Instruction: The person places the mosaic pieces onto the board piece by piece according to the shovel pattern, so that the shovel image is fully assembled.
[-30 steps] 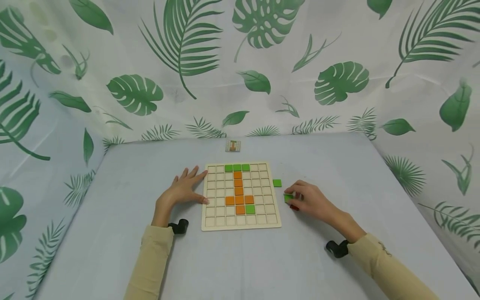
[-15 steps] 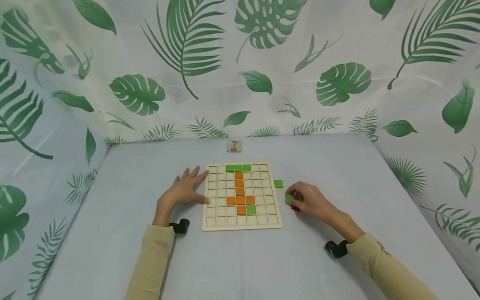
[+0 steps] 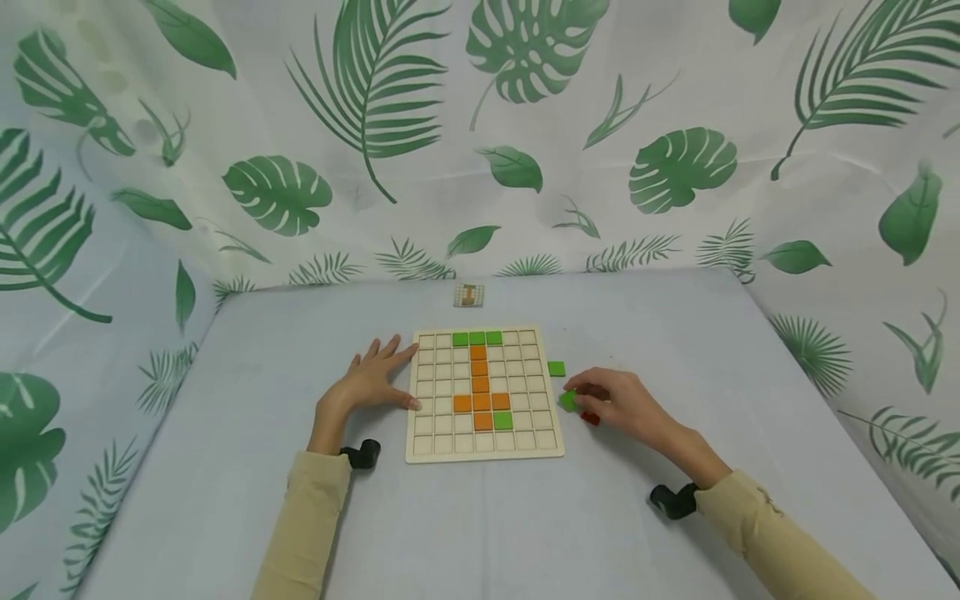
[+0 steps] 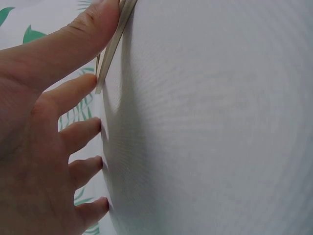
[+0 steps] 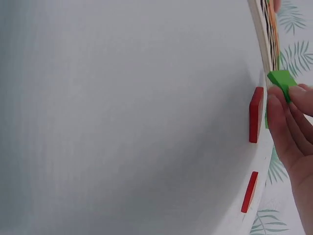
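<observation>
My right hand (image 3: pixel 622 402) pinches a green square tile (image 5: pixel 282 81) between thumb and fingers, just off the right edge of a wooden grid board (image 3: pixel 442 443). In the right wrist view the tile is tilted and clear of the table. My left hand (image 3: pixel 365 386) lies spread at the board's left edge, thumb and forefinger touching it. On the board, orange tiles (image 3: pixel 480 384) form a column with a short crossbar. A row of green tiles (image 3: pixel 477 338) tops the column, and one more green tile (image 3: pixel 502 420) sits beside its lowest orange tile.
A loose green tile (image 3: pixel 556 368) lies by the board's right edge. Red tiles (image 5: pixel 256 115) rest on the table near my right hand, partly hidden by it in the head view. Behind the board lies a small pattern card (image 3: pixel 468 295). Leaf-printed cloth (image 3: pixel 420 208) hangs at the back.
My right hand has turned the green tile and shifted it slightly left toward the board. The left hand stays at the board's edge.
</observation>
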The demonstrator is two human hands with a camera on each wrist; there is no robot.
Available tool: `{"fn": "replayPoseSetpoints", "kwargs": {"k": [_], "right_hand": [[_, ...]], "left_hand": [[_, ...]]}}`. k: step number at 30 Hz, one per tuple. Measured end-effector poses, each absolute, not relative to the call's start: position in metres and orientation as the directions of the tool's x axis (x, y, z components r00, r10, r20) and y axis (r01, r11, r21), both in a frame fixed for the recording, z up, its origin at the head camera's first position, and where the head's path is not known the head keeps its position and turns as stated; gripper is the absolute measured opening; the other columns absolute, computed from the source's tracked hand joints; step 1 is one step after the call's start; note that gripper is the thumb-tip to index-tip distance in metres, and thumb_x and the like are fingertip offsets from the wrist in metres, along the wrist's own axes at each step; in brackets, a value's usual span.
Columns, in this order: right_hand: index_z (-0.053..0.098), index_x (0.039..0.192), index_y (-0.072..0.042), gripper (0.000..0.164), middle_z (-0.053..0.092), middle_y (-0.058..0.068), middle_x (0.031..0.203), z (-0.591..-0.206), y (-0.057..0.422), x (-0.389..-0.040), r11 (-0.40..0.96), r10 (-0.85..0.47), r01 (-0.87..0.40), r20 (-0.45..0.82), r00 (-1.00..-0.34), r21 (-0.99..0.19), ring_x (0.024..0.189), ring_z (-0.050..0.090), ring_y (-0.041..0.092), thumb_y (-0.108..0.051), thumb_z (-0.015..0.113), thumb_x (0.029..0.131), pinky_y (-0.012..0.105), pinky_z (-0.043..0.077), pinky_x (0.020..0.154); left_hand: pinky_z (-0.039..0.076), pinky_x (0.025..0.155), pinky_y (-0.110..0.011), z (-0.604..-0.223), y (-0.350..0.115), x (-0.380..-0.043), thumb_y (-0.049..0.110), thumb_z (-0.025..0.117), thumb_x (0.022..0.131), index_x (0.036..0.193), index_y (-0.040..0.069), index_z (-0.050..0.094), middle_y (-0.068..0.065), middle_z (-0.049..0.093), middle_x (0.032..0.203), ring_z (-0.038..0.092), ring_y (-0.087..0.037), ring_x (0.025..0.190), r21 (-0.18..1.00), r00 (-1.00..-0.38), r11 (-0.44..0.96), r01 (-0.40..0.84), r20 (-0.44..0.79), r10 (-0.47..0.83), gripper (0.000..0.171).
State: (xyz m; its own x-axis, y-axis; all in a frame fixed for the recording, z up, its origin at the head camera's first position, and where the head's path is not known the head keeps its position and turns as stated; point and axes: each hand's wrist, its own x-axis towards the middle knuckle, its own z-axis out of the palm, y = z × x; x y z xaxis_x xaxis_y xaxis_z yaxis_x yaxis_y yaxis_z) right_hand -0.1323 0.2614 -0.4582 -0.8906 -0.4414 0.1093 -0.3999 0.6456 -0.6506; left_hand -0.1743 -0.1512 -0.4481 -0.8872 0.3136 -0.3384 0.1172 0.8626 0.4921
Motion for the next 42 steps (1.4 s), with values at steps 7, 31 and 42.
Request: {"fn": "replayPoseSetpoints", "kwargs": {"k": [7, 31, 42], "right_hand": [[0.073, 0.117, -0.001, 0.029, 0.073, 0.003, 0.090, -0.457, 0.258, -0.129, 0.606, -0.436, -0.327, 0.041, -0.899, -0.725, 0.074, 0.062, 0.009, 0.000, 0.076, 0.088, 0.022, 0.055, 0.061], [0.077, 0.111, -0.007, 0.027, 0.076, 0.003, 0.105, -0.457, 0.222, -0.127, 0.517, -0.548, -0.373, 0.037, -0.836, -0.770, 0.088, 0.065, 0.011, -0.011, 0.083, 0.086, 0.020, 0.058, 0.083], [0.076, 0.110, -0.002, 0.026, 0.075, 0.003, 0.095, -0.459, 0.200, -0.125, 0.449, -0.638, -0.452, 0.079, -0.766, -0.771, 0.083, 0.065, 0.008, -0.007, 0.083, 0.086, 0.022, 0.059, 0.078]], "left_hand": [[0.000, 0.124, -0.070, -0.454, -0.153, -0.175, 0.045, 0.086, 0.081, 0.165, 0.018, 0.025, -0.018, 0.006, 0.173, -0.005, -0.048, 0.157, 0.493, -0.890, 0.862, 0.121, -0.330, 0.314, 0.108], [0.000, 0.124, -0.069, -0.449, -0.149, -0.174, 0.043, 0.086, 0.081, 0.165, 0.017, 0.026, -0.018, 0.006, 0.173, -0.005, -0.048, 0.157, 0.494, -0.889, 0.860, 0.125, -0.328, 0.318, 0.106], [0.001, 0.124, -0.070, -0.450, -0.151, -0.174, 0.044, 0.086, 0.080, 0.164, 0.016, 0.027, -0.019, 0.008, 0.172, -0.003, -0.049, 0.157, 0.490, -0.894, 0.862, 0.128, -0.320, 0.315, 0.107]]}}
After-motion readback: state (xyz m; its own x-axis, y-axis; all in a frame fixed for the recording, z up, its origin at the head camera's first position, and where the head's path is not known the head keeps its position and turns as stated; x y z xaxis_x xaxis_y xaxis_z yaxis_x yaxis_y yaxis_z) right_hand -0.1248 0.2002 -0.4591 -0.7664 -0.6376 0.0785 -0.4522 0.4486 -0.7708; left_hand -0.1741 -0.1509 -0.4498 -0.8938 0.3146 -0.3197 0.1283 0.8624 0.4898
